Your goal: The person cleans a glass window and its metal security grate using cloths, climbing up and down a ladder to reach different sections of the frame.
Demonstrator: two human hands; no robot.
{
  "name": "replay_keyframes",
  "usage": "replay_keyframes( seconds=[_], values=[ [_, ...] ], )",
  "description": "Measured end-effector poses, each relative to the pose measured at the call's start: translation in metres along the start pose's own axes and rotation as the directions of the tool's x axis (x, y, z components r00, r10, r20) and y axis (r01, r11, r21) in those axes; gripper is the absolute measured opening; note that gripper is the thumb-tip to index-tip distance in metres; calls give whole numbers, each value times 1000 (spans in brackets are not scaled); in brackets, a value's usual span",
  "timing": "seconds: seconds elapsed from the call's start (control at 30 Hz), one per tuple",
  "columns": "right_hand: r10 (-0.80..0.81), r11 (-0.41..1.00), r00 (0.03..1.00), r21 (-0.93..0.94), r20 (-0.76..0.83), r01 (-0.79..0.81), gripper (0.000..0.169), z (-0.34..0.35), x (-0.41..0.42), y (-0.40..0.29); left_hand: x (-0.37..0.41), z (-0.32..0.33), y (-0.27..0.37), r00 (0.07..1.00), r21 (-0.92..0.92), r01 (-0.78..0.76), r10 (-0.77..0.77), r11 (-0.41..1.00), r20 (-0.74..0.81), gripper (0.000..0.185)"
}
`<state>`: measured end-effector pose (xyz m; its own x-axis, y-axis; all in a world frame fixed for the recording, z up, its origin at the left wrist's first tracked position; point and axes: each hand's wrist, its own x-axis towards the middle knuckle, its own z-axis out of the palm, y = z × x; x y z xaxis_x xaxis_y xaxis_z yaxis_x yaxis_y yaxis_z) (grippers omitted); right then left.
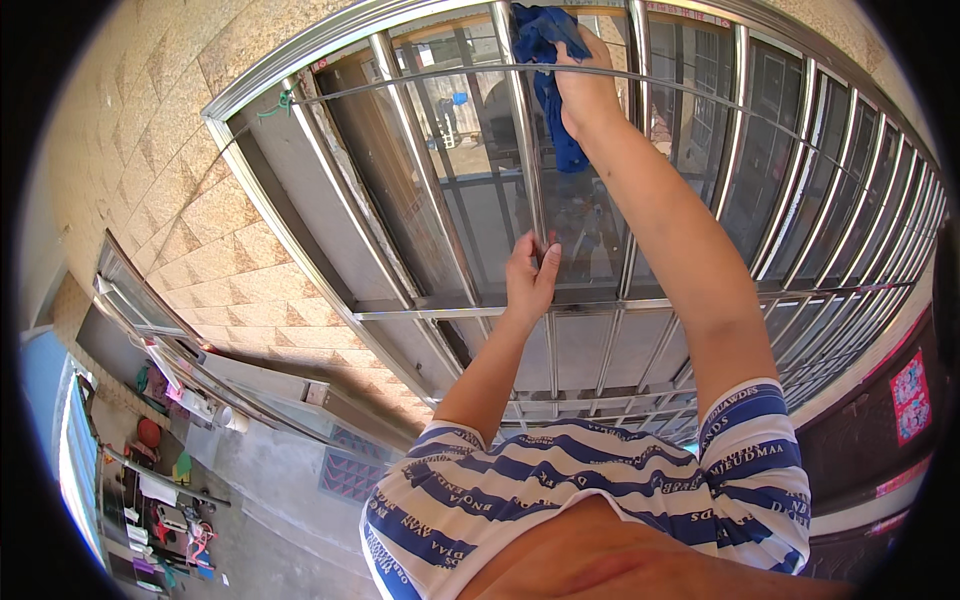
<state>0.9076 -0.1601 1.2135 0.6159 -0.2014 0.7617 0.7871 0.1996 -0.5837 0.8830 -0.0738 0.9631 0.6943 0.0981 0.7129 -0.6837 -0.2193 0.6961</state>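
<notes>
My right hand [589,90] is raised to the upper part of a barred window and grips a crumpled blue cloth [547,34]. Part of the cloth hangs down below the hand, in front of the glass pane [480,217]. Lower down, my left hand [532,277] is wrapped around an upright stainless-steel bar [526,150] of the window grille, with the thumb on its right side. Reflections and dark shapes show in the glass, so how firmly the cloth touches it cannot be told.
A thin cable [450,73] runs across the bars near my right hand, with green string [283,101] at its left. A horizontal rail [435,309] crosses below my left hand. Tiled wall [247,255] borders the grille. Various household items [172,517] stand on the concrete floor [277,547] at lower left.
</notes>
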Motion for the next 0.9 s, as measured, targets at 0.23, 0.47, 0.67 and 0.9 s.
replay_keyframes(
  seconds=[0.23,0.47,0.67,0.9],
  values=[
    [-314,842,939,-415,143,345,21,31,29,16,0,-7,2,993,83,63,-71,995,95,26],
    [-280,618,914,-673,294,407,19,0,-33,53,-10,-18,-3,996,-226,19,-38,974,-80,45],
    [143,768,974,-640,176,3,38,-58,-181,122,-7,-34,7,964,-357,-72,-26,931,-264,47],
    [323,536,900,-840,294,82,38,-98,-244,140,-25,-32,0,990,-150,141,-137,979,36,57]
  ],
)
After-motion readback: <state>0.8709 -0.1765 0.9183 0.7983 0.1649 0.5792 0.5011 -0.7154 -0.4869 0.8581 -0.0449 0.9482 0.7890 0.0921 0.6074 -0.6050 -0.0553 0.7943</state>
